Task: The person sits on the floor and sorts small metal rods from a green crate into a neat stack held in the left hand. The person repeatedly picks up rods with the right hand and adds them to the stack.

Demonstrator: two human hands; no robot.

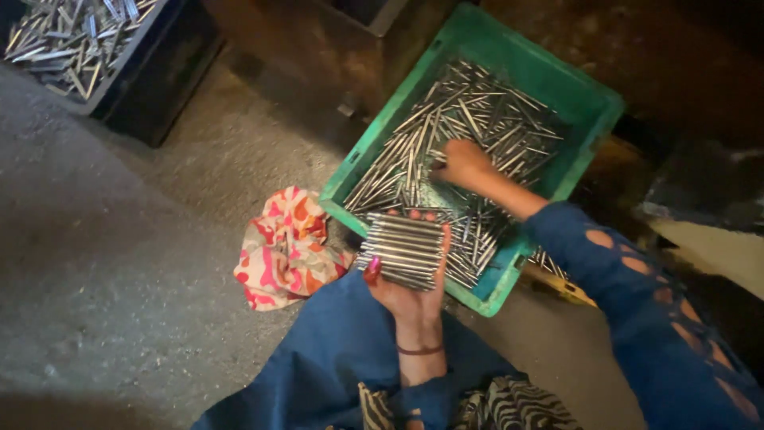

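Observation:
My left hand [412,296] is palm up over the near corner of a green plastic crate [590,94] and holds a neat row of thin metal rods [401,248] lying side by side across the fingers. My right hand [461,163] reaches into the crate, its fingers closed down among the loose metal rods [469,111] piled inside. Whether it grips any rod is hidden by the fingers. Both arms wear blue sleeves.
A crumpled cloth [285,247] with pink, orange and white pattern lies on the grey concrete floor [119,239] left of the crate. A dark crate [87,40] with more metal rods stands at the top left. Dark metal objects sit behind the green crate.

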